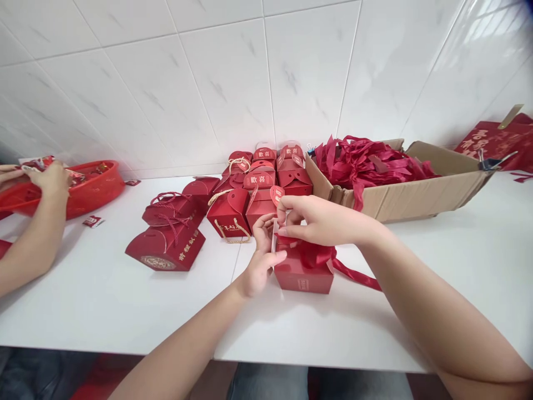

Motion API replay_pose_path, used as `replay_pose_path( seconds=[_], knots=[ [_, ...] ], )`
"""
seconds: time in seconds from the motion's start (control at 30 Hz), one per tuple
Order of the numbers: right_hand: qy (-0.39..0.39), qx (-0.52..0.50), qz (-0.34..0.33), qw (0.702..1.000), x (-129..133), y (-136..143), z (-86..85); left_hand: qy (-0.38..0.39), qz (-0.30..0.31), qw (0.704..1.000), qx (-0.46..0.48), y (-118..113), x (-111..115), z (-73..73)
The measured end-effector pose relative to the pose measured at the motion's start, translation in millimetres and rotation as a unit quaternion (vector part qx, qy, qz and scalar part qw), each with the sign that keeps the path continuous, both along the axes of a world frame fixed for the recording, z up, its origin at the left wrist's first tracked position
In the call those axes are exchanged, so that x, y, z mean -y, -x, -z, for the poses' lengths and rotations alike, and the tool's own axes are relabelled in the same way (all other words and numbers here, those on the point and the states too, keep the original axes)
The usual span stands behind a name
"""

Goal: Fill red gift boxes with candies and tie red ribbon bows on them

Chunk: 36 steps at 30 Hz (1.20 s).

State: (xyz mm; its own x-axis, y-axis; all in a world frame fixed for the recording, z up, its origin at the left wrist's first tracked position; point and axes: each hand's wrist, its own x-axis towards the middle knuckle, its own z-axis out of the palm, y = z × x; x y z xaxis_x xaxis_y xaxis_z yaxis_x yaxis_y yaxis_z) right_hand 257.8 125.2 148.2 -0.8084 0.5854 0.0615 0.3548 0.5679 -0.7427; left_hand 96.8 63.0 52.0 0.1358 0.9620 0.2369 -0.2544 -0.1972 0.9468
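Note:
A red gift box (303, 276) stands on the white table in front of me. My left hand (263, 257) holds its left side, thumb toward the front and fingers behind. Over the top left edge, my right hand (306, 219) pinches a red ribbon (356, 274), which crosses the box top and trails to the right on the table. The fingertips of my right hand partly hide the ribbon's end and the box's upper edge.
Finished-looking red boxes (260, 180) stand by the wall, with more boxes (166, 239) to the left. A cardboard box (400, 197) of ribbons (375, 161) is at right. Another person's hands (52, 178) are over a red basin (97, 191) at far left.

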Motion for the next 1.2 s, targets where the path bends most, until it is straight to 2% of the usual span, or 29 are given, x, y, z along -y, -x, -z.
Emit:
replay_pose_path(
  seconds=[0.3,0.4,0.7,1.07,1.2],
  knots=[
    [0.014,-0.008,-0.006,1.0,-2.7,4.7,4.8,-0.003,-0.001,1.0,0.027,-1.9,0.7,0.9],
    [0.015,0.0,0.004,1.0,-3.6,3.8,4.4,0.004,-0.017,0.999,0.052,-3.1,0.0,1.9],
    [0.043,0.024,0.004,0.999,-4.7,0.8,1.9,0.011,-0.009,0.998,0.067,-2.6,-0.2,-0.3],
    [0.076,0.016,-0.004,0.997,-5.5,1.5,1.5,-0.025,-0.03,0.999,-0.012,3.3,-3.2,1.6],
    [0.072,0.001,-0.023,0.997,-7.1,1.5,3.9,-0.026,-0.015,0.999,-0.042,5.2,-3.8,-1.6]
  ],
)
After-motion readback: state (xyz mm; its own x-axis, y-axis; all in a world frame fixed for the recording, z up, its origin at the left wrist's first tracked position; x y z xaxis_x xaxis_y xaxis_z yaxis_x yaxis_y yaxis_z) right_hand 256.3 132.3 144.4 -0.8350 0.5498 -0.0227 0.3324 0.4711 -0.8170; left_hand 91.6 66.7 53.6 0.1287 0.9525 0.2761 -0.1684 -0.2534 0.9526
